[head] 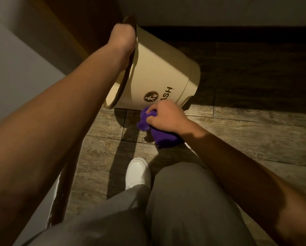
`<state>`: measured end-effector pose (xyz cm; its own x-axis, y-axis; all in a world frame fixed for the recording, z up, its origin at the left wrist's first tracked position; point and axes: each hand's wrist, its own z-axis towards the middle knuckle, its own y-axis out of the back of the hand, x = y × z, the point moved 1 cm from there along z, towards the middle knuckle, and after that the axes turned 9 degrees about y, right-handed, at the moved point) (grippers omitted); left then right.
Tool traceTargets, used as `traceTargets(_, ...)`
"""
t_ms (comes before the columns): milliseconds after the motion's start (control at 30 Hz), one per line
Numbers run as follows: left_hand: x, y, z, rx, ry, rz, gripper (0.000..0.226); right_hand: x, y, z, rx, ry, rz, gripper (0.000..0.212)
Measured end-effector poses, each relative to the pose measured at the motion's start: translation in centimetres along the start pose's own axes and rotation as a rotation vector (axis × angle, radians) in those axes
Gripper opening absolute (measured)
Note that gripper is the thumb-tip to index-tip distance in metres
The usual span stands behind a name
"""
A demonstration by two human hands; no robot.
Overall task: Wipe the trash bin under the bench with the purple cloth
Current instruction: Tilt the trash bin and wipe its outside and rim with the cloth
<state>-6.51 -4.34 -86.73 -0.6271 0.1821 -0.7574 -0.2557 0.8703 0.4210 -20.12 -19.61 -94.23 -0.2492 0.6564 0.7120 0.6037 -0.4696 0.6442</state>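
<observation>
A cream trash bin (159, 68) with a dark rim and a black "TRASH" logo is tipped over, its mouth facing left and its lower side near the floor. My left hand (123, 39) grips the upper rim and holds the bin tilted. My right hand (163, 116) clutches a bunched purple cloth (155, 131) pressed against the bin's lower side, just below the logo. Part of the lettering is hidden behind my right hand.
The floor (237, 130) is wood-look plank, lit near me and dark under the bench at the back. A brown wooden panel (88, 20) stands behind the bin at upper left. My white shoe (138, 172) and grey trousers (184, 210) fill the foreground.
</observation>
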Motion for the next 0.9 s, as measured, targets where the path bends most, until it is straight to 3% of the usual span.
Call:
traceTargets(133, 0.0, 0.3, -1.3, 0.016, -0.035, 0.026, 0.047, -1.8, 6.1, -1.7, -0.321, -0.138, 0.076, 0.022)
traceTargets(267, 0.2, 0.0, -3.8, 0.022, -0.092, 0.06, 0.032, -1.9, 13.3, -1.5, -0.663, -0.236, 0.086, 0.038)
traceTargets(333, 0.6, -0.6, -5.6, 0.029, -0.182, 0.139, 0.033, -1.8, 15.4, -0.9, -0.673, -0.25, 0.021, 0.043)
traceTargets(433, 1.4, -2.0, -8.7, 0.053, -0.426, 0.199, 0.06, -1.1, 16.2, -0.3, -0.595, -0.197, -0.025, 0.053)
traceTargets(567, 2.5, -3.4, -11.0, 0.096, -0.652, 0.257, 0.074, -0.3, 15.4, -0.1, -0.601, -0.164, -0.229, 0.068)
traceTargets(767, 3.5, -2.1, -10.6, 0.19, -0.681, 0.224, 0.074, 0.6, 16.1, 0.4, -0.551, -0.174, -0.265, 0.053)
traceTargets(900, 5.1, 0.7, -8.7, 0.048, -0.64, 0.287, 0.064, 2.0, 16.0, 1.1, -0.572, -0.151, -0.302, 0.04)
